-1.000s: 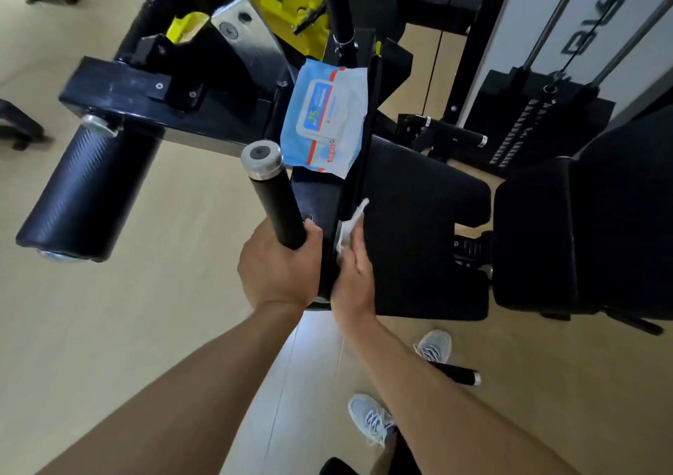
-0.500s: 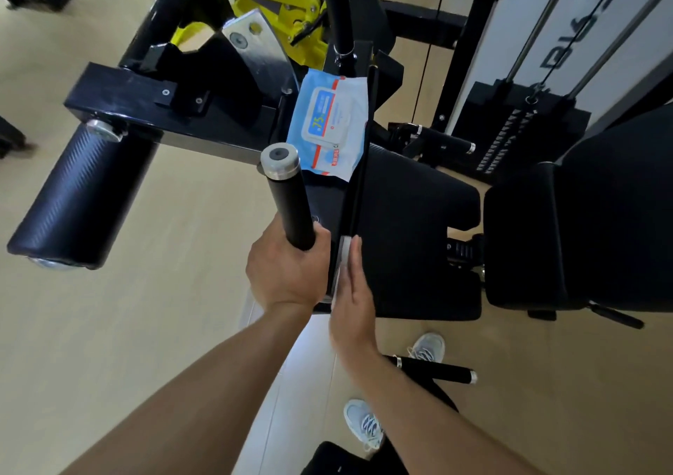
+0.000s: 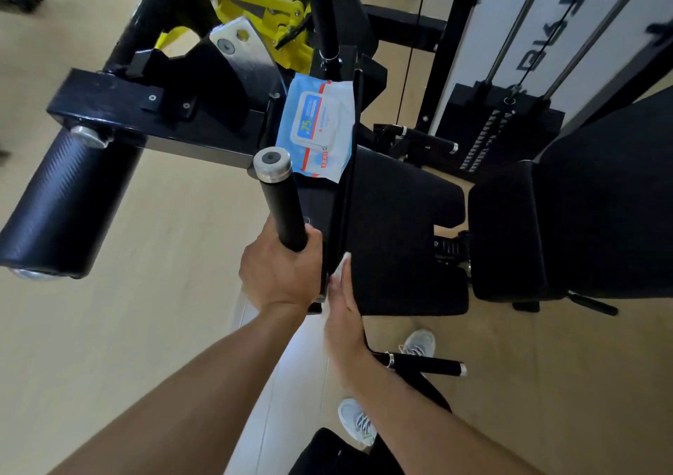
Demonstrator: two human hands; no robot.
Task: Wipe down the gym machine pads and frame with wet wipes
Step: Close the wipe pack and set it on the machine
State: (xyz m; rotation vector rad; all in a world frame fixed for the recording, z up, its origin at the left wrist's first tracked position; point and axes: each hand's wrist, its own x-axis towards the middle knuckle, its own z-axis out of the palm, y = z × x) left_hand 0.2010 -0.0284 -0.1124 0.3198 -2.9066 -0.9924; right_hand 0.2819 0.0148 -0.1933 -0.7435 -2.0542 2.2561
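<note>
My left hand [image 3: 278,272] grips the lower end of a black handle bar [image 3: 282,205] with a silver cap. My right hand [image 3: 342,314] lies flat with straight fingers against the left side edge of the black seat pad [image 3: 397,234], pressing a white wet wipe [image 3: 338,270] there; only a sliver of the wipe shows at the fingertips. A blue pack of wet wipes [image 3: 318,128] rests on the black frame [image 3: 153,110] just beyond the seat. The black back pad [image 3: 601,219] is to the right.
A black roller pad [image 3: 69,205] sticks out at the left. Yellow lever parts [image 3: 262,5] and a second upright handle [image 3: 322,16] stand behind the pack. The weight stack [image 3: 499,128] and guide rods are at back right. My shoes [image 3: 358,423] stand on the wooden floor below.
My right hand has flattened against the seat's side edge and slid back toward me, and the wipe now shows less. The left hand keeps its grip on the handle.
</note>
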